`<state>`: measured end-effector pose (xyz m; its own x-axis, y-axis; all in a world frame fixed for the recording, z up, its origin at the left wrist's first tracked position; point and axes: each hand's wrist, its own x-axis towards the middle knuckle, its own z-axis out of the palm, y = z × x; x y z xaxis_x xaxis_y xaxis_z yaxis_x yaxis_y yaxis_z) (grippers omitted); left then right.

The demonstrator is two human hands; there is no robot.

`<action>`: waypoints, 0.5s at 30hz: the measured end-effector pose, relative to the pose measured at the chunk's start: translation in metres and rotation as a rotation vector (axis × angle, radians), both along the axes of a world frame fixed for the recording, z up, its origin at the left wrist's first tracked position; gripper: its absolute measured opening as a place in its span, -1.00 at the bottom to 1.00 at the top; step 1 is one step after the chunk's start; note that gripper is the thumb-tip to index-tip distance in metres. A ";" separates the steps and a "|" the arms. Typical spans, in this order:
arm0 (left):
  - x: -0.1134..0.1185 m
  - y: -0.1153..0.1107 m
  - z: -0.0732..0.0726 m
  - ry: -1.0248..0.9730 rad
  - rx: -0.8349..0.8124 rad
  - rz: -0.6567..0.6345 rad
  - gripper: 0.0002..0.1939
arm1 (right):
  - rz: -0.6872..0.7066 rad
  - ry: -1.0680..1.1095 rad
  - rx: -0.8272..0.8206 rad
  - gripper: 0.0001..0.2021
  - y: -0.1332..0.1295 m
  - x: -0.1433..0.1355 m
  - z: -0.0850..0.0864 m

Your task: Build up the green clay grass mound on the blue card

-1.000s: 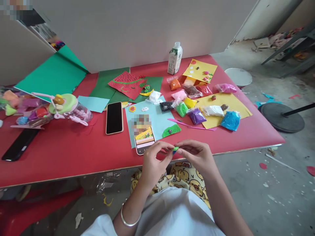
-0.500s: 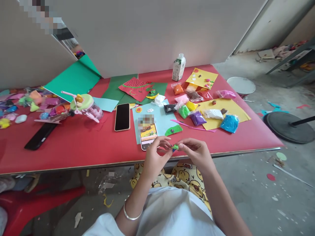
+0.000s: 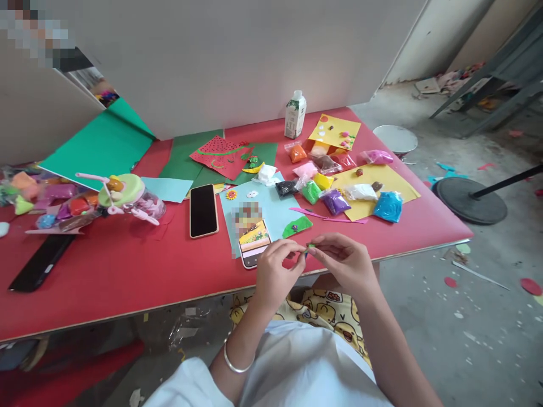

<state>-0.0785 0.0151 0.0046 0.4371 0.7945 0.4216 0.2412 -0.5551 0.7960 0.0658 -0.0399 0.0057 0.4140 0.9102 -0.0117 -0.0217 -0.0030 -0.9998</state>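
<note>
At the table's front edge, a small piece of green clay with a bit of blue below it is pinched between my two hands. My left hand has thumb and index finger closed on its left side. The fingertips of my right hand grip it from the right and hide part of it. Just beyond lies a green clay patch with a small purple flower. It rests near a light blue sheet bearing a clay sun and a white cloud. A phone with a lit picture is beside my left hand.
Several bags of coloured clay, among them purple and blue, lie on the right. A dark phone, a lidded tub and a black object are leftward. A carton bottle stands by the partition.
The view has swung slightly to the right, so the table things appear further left. My left fingertips have come closer together at the clay, which is now more covered.
</note>
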 end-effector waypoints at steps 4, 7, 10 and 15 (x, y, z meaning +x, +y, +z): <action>-0.001 -0.002 0.001 -0.110 -0.193 -0.073 -0.89 | -0.009 0.019 -0.006 -0.78 0.003 0.004 0.000; -0.006 -0.001 -0.002 -0.120 -0.271 -0.061 -0.74 | 0.141 0.012 -0.065 -0.79 0.006 0.007 -0.001; -0.010 0.005 -0.004 -0.086 -0.238 -0.056 -0.74 | 0.227 -0.013 -0.096 -0.78 0.010 0.007 -0.002; -0.007 0.012 -0.002 0.001 -0.126 0.021 -0.87 | 0.159 0.085 -0.046 -0.71 0.018 0.006 -0.004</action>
